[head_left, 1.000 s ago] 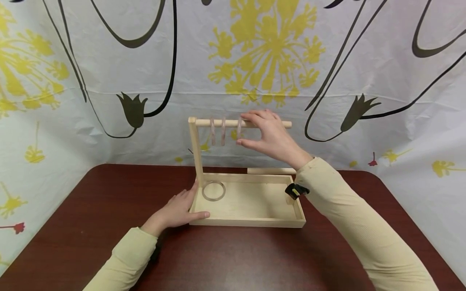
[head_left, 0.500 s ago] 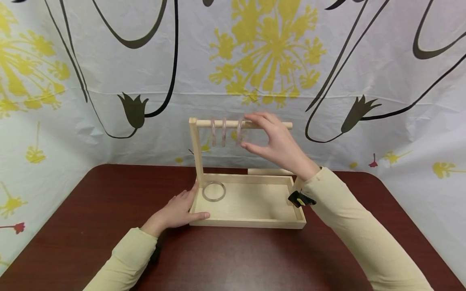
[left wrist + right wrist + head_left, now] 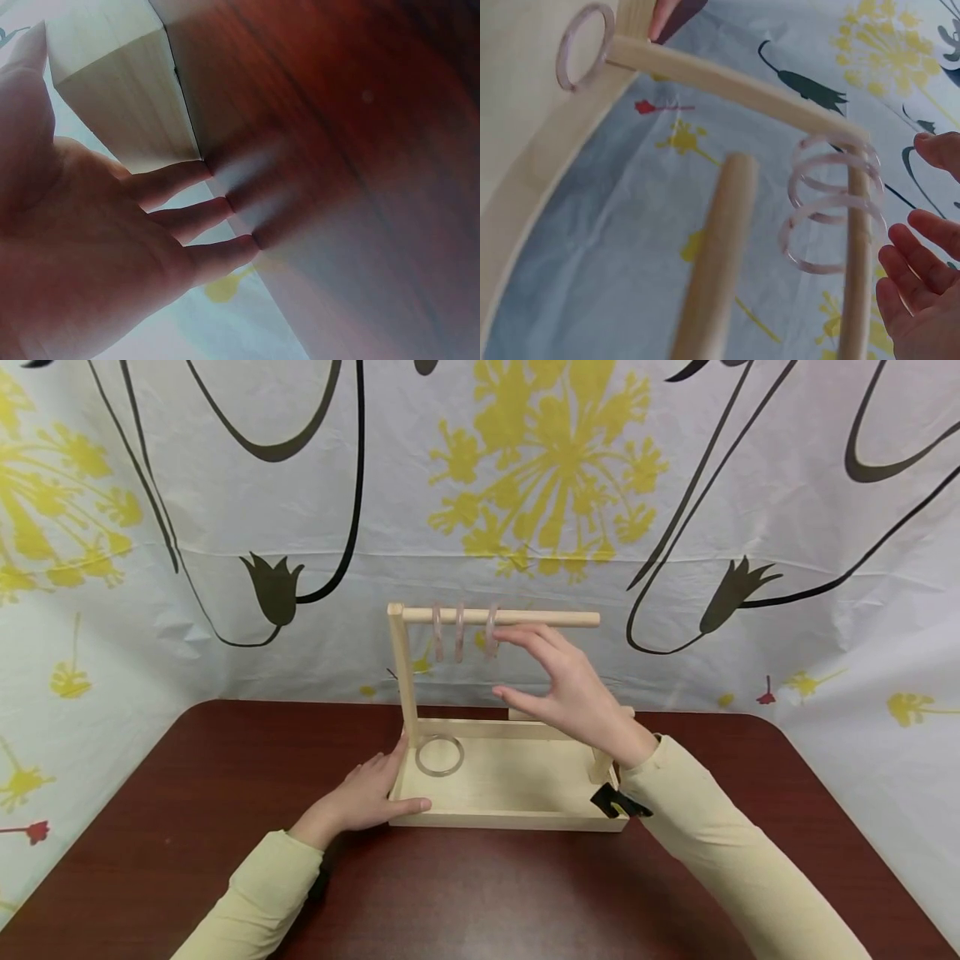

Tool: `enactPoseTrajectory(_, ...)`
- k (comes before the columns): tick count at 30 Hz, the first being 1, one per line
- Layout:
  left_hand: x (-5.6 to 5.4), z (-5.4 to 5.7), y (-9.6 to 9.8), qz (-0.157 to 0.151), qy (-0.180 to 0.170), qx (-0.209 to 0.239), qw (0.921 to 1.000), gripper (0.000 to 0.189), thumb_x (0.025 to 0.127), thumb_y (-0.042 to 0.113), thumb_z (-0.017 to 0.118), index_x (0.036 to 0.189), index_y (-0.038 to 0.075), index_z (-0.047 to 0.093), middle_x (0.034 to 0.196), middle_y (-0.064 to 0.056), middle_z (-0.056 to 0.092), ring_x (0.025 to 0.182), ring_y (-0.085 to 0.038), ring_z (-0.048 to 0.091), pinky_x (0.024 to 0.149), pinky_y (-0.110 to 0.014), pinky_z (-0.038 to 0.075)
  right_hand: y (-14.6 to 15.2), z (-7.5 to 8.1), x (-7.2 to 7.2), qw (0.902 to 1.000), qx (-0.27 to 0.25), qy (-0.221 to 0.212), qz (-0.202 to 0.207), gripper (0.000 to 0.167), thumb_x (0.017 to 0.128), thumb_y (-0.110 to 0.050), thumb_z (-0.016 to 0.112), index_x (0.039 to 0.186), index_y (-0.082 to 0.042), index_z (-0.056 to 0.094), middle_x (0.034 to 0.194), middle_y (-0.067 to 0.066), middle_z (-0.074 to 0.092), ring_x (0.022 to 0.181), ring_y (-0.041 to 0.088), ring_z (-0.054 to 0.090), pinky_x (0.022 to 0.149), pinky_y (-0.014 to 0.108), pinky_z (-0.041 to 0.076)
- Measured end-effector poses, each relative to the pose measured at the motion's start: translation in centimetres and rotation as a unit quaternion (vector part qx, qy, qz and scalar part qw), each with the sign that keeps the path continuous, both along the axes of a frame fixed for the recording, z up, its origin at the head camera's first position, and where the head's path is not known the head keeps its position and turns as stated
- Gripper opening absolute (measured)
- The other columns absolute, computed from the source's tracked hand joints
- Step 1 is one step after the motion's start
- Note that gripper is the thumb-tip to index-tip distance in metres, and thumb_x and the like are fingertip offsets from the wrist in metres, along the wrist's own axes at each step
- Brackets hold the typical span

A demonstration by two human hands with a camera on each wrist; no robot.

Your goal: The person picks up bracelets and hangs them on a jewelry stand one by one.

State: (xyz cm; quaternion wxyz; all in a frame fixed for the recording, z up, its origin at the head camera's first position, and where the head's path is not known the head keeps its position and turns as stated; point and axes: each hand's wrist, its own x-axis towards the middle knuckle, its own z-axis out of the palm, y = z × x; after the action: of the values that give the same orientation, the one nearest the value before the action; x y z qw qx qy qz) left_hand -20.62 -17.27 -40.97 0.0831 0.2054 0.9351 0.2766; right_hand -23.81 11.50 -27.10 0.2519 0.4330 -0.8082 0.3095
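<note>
A flower-printed cloth [image 3: 480,568] hangs behind a dark reddish-brown table [image 3: 480,893]. On the table sits a shallow pale-wood tray [image 3: 517,785] holding one ring. A horizontal upper rod [image 3: 551,618] extends from a tall post [image 3: 402,672] at the tray's left end; a lower rod [image 3: 718,255] shows in the right wrist view. The left hand [image 3: 365,792], fingers straight and spread, touches the tray's left end, thumb over its front rim. The right hand [image 3: 573,693] gapes wide, thumb well apart from its fingers, gripping nothing; its fingertips are at the rightmost ring [image 3: 491,645], contact uncertain. The black wrist strap [image 3: 618,802] bears a yellow mark too small to make out. Three translucent pinkish rings encircle the upper rod: two near the post [image 3: 438,645] [image 3: 460,645], and the rightmost one farther along. The fourth ring [image 3: 440,775] lies flat in the tray's back-left corner.
</note>
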Motion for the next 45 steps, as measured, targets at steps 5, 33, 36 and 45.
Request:
enactPoseTrajectory(5, 0.0, 0.0, 0.0, 0.0, -0.002, -0.001, 1.0, 0.105, 0.087, 0.053, 0.065, 0.153, -0.004, 0.007, 0.149, -0.028, 0.032, 0.133, -0.053, 0.027, 0.102, -0.067, 0.023, -0.1, -1.7, 0.6, 0.9996, 0.0, -0.029, 0.006, 0.057, 0.082, -0.018, 0.079, 0.132, -0.004, 0.056, 0.128, 0.008, 0.056, 0.121, 0.022, 0.05, 0.099, 0.04, 0.04)
enactPoseTrajectory(33, 0.0, 0.1, -0.1, -0.015, 0.012, 0.017, 0.9997, 0.104, 0.087, 0.052, 0.066, 0.152, -0.007, 0.009, 0.146, -0.028, 0.035, 0.13, -0.051, 0.034, 0.099, -0.063, 0.032, -3.5, -7.8, 2.6, 0.9967, 0.047, -0.053, 0.039, 0.049, 0.082, -0.017, 0.077, 0.127, -0.006, 0.059, 0.123, 0.004, 0.056, 0.114, 0.015, 0.054, 0.096, 0.029, 0.043)
enactPoseTrajectory(36, -0.1, 0.0, -0.1, -0.019, 0.022, 0.021, 0.9994, 0.104, 0.086, 0.052, 0.067, 0.152, -0.006, 0.011, 0.144, -0.028, 0.039, 0.128, -0.049, 0.038, 0.098, -0.059, 0.035, -3.8, -8.3, 2.7, 0.9962, 0.051, -0.059, 0.039, 0.05, 0.082, -0.018, 0.077, 0.127, -0.006, 0.059, 0.123, 0.004, 0.056, 0.114, 0.016, 0.054, 0.096, 0.031, 0.043)
enactPoseTrajectory(45, -0.2, -0.1, -0.2, -0.023, 0.039, 0.022, 0.9987, 0.104, 0.085, 0.05, 0.07, 0.151, -0.008, 0.014, 0.139, -0.026, 0.046, 0.124, -0.044, 0.046, 0.096, -0.054, 0.04, -4.9, -10.2, 2.2, 0.9891, 0.076, -0.122, 0.029, 0.051, 0.084, -0.021, 0.076, 0.128, -0.005, 0.058, 0.127, 0.004, 0.056, 0.117, 0.017, 0.052, 0.097, 0.033, 0.043)
